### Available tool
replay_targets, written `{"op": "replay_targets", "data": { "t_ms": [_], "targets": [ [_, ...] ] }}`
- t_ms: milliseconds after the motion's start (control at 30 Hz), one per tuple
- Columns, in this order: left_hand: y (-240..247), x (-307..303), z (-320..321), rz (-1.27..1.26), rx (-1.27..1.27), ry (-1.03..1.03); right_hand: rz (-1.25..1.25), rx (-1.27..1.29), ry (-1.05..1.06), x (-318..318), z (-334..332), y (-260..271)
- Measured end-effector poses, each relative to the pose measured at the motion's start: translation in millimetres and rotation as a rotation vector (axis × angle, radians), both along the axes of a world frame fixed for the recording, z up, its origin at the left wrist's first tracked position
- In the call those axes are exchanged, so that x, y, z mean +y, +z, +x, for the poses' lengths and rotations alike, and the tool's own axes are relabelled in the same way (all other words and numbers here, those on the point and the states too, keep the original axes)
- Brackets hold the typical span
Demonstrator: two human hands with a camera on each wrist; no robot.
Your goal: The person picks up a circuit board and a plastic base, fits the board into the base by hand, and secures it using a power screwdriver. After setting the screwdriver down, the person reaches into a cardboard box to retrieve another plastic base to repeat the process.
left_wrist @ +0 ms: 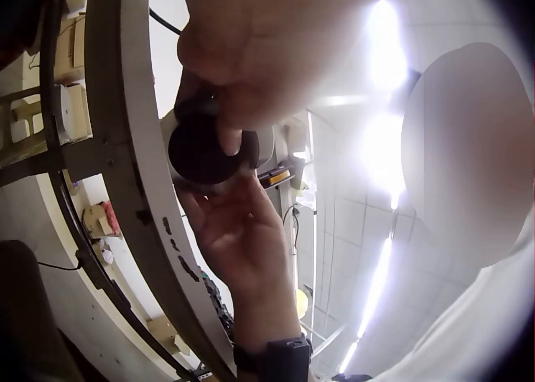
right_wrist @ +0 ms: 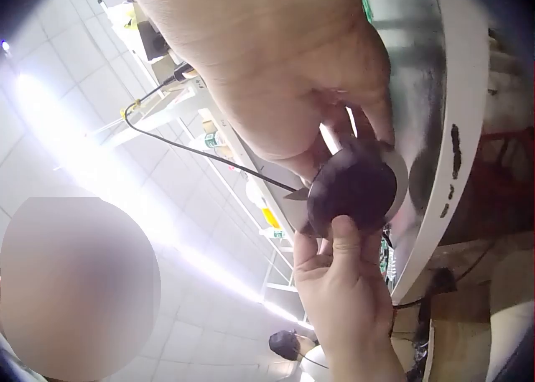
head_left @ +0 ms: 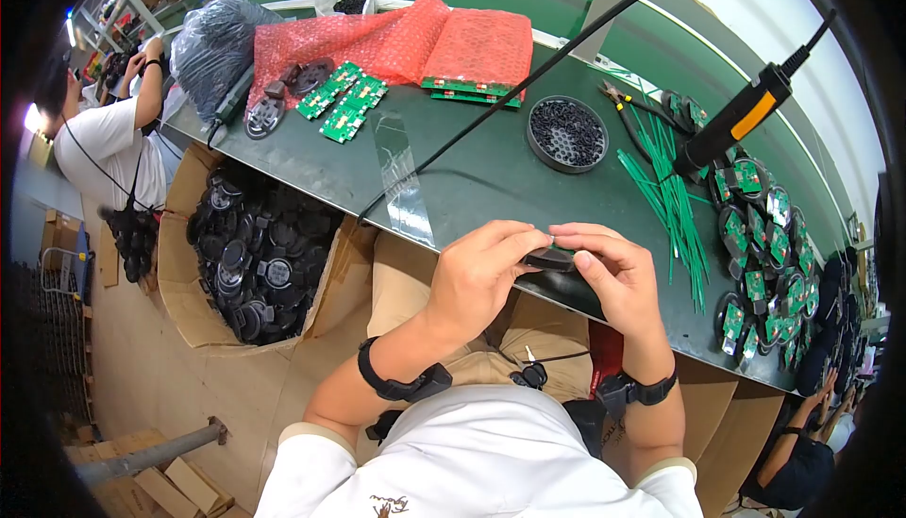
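Both hands hold one round black plastic housing (head_left: 550,259) above the table's near edge. A bit of green shows at its upper side in the head view. My left hand (head_left: 479,268) grips it from the left, its thumb lying across the dark flat face (right_wrist: 349,194) in the right wrist view. From the right, my right hand (head_left: 618,277) pinches the rim between thumb and fingers. In the left wrist view the same dark disc (left_wrist: 199,152) sits between the two hands. The side facing up is mostly hidden by the fingers.
A round tray of small black parts (head_left: 568,133), green cable ties (head_left: 665,197), pliers (head_left: 628,122) and a hanging electric screwdriver (head_left: 731,122) are ahead. Housings with green boards (head_left: 769,254) pile up rightward. A carton of black housings (head_left: 264,254) stands left; green boards (head_left: 354,109) lie beyond.
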State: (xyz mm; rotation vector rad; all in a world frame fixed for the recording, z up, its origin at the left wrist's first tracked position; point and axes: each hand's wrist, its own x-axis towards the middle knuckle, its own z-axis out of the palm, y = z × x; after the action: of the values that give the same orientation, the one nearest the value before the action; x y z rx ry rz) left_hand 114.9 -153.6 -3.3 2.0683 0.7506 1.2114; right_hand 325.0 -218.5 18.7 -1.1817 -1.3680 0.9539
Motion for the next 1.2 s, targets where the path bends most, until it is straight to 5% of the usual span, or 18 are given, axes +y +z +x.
{"op": "replay_targets", "data": {
  "t_ms": [1200],
  "targets": [
    [3,-4,2,-0.074,-0.036,-0.009,-0.009,-0.1,-0.139,-6,-11,5]
  ]
}}
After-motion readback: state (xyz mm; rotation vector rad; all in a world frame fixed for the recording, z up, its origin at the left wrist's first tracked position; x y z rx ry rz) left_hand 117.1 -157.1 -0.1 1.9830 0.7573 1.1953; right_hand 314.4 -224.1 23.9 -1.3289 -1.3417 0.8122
